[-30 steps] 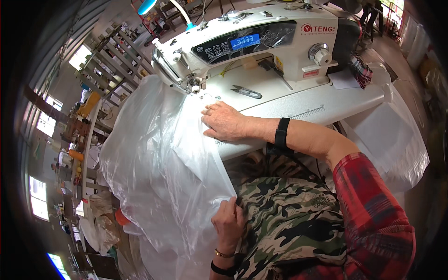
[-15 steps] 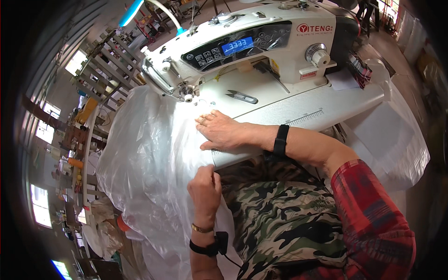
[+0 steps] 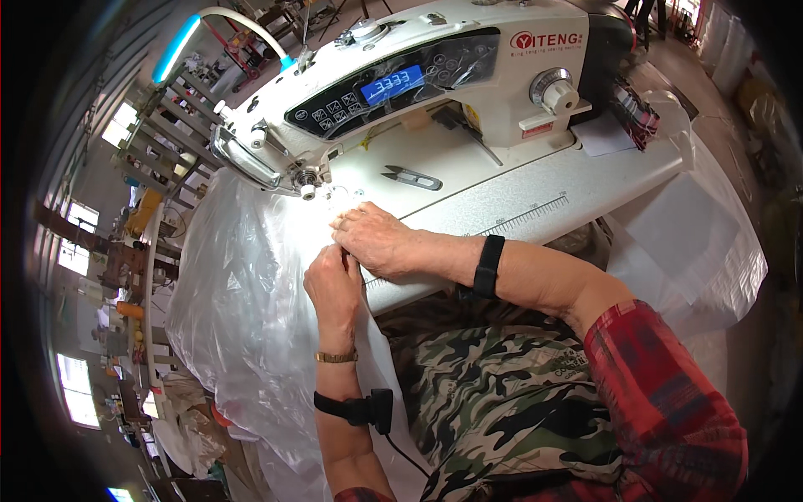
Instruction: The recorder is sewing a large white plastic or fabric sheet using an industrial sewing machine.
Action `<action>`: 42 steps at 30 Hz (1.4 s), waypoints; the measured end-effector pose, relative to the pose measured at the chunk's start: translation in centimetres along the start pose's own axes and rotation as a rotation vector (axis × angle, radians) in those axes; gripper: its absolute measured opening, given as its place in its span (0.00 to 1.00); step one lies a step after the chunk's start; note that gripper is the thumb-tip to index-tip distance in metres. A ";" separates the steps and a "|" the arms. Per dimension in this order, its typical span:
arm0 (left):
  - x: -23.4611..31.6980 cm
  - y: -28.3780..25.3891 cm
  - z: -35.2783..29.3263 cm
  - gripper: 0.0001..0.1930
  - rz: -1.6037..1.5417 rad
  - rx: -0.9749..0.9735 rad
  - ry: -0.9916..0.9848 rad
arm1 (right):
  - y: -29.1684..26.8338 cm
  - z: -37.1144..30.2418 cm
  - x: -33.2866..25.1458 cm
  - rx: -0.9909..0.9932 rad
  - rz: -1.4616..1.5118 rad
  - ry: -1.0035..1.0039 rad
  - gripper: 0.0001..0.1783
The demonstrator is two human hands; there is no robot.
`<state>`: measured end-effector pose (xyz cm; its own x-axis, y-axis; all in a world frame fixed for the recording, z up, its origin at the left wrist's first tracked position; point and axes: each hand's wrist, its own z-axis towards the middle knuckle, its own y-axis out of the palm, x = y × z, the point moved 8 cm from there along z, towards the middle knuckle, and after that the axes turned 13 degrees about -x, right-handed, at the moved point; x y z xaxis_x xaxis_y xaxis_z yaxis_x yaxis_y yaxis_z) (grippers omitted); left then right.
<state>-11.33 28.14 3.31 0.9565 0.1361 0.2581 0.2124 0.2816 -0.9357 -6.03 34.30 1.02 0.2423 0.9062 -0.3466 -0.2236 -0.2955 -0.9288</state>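
A large, thin, translucent white plastic sheet [image 3: 242, 284] spreads over the left end of the sewing machine bed and hangs down beside my lap. My left hand [image 3: 333, 289] is closed at the sheet's right edge, its fingertips pinching the plastic. Right against it, my right hand [image 3: 372, 238] rests on the bed's near edge with fingers drawn together and bent down onto the sheet. Its fingertips are partly lost in glare. Just beyond both hands is the needle area of the white sewing machine [image 3: 502, 75], whose presser foot is hard to make out in the bright light.
Thread snips [image 3: 412, 177] lie on the machine bed [image 3: 493, 197] behind my right hand. A lamp [image 3: 177, 48] shines from the upper left. Folded dark cloth [image 3: 631, 117] sits at the bed's right end, above more plastic sheeting [image 3: 694, 243]. Cluttered shelves stand far left.
My left hand has moved up and away from me, meeting my right hand at the sheet's edge. The right hand's fingers have drawn in. The whole view has shifted slightly.
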 end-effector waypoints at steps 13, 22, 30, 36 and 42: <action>-1.7 0.0 3.0 0.05 0.117 0.020 -0.067 | -1.3 -0.1 1.2 0.207 0.030 0.025 0.13; -5.2 1.3 6.0 0.08 0.141 0.074 -0.054 | -5.3 -6.4 4.5 0.370 -0.138 0.450 0.22; -7.9 0.2 5.1 0.14 -0.070 0.166 -0.232 | -6.3 -8.5 5.7 0.406 -0.071 0.566 0.22; -10.3 -0.7 1.6 0.16 -0.330 0.234 -0.266 | -5.7 -7.3 5.1 0.362 -0.143 0.532 0.13; -8.5 -1.4 0.4 0.15 -0.393 0.196 -0.286 | -4.6 -5.1 2.0 0.334 -0.386 0.153 0.04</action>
<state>-19.83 26.96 2.49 0.7134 0.2310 0.6616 0.4765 0.5324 -0.6997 0.32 35.91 3.96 0.4958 0.8680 -0.0262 -0.3733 0.1858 -0.9089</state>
